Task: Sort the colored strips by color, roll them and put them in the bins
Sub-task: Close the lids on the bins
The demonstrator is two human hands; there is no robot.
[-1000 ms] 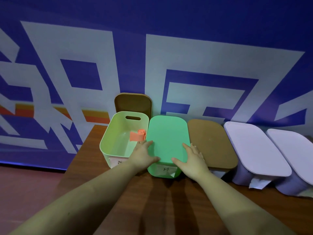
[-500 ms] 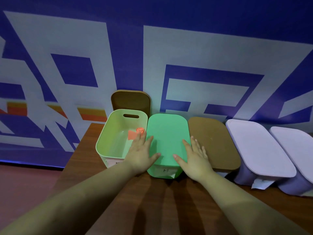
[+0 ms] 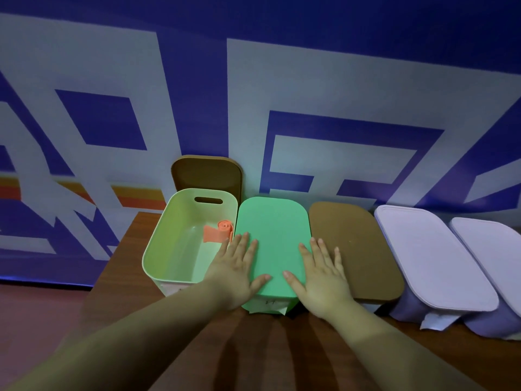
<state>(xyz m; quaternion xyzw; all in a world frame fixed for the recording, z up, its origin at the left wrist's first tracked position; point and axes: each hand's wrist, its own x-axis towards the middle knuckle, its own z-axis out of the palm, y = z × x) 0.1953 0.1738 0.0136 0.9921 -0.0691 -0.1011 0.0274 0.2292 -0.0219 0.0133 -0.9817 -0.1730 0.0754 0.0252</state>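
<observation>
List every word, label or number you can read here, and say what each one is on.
None can be read.
Paper label on the green bin: dark handwritten marks, too small.
Label on the open pale bin: faint marks, blurred.
Blue wall banner: huge white shapes, cropped, not legible.

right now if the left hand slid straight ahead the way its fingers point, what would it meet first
The left hand lies flat on the green lid, fingers pointing toward the wall. The lid ahead looks bare, so probably only the wall beyond its far edge.

Dim, bluish light overall. Several fanned shadow bands from the forearms fall on the brown wooden worktop (image 3: 282,348), suggesting more than one overhead source. Wide-angle bending curves the blue-and-white patterned wall (image 3: 253,94) towards the edges; corners darken and details look soft.
</observation>
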